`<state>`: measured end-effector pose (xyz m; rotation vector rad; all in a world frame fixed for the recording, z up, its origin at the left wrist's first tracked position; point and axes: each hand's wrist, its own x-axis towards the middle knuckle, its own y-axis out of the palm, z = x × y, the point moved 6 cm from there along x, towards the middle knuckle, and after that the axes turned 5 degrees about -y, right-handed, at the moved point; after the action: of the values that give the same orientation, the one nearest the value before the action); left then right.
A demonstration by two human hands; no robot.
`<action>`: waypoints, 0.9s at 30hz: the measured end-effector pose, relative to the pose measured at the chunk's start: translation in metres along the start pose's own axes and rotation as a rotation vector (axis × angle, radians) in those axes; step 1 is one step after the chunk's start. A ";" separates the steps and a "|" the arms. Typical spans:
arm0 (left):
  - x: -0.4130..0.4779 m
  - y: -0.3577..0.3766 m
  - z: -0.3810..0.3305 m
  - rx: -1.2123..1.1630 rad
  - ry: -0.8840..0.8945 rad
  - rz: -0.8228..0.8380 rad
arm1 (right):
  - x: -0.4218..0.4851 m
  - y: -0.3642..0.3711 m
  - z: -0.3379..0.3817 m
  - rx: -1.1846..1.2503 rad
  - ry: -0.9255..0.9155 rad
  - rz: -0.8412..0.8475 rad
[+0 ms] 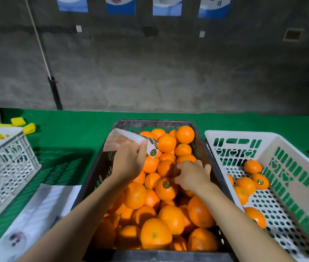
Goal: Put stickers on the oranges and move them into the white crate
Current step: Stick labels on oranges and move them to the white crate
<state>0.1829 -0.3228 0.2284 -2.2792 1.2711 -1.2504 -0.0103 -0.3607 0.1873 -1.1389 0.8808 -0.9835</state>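
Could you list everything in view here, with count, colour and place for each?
Dark crate: one, black, centre, heaped with oranges.
Oranges: too many to count, orange, in the dark crate; one shows a sticker.
White crate: one, white, on the right, holding six visible oranges.
Sticker sheet: one, white with dark round stickers, over the dark crate.
Second white crate: one, far left.
Yellow pieces: several, by the left crate.
Cloth: one, green, covering the table.
Posters: four, blue and white, on the wall.
Left hand: holds the sticker sheet.
Right hand: rests curled on the oranges.
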 end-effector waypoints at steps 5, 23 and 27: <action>-0.002 -0.003 -0.007 0.085 0.016 -0.004 | -0.001 0.004 0.016 0.181 -0.324 0.089; -0.007 -0.009 -0.011 0.131 -0.091 -0.069 | -0.003 0.011 0.030 0.052 -0.291 -0.074; -0.005 -0.018 -0.012 0.052 -0.097 -0.127 | -0.001 -0.010 0.016 0.846 0.011 -0.261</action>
<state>0.1827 -0.3067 0.2427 -2.3846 1.0636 -1.1818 0.0028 -0.3560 0.2005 -0.5173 0.2488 -1.3929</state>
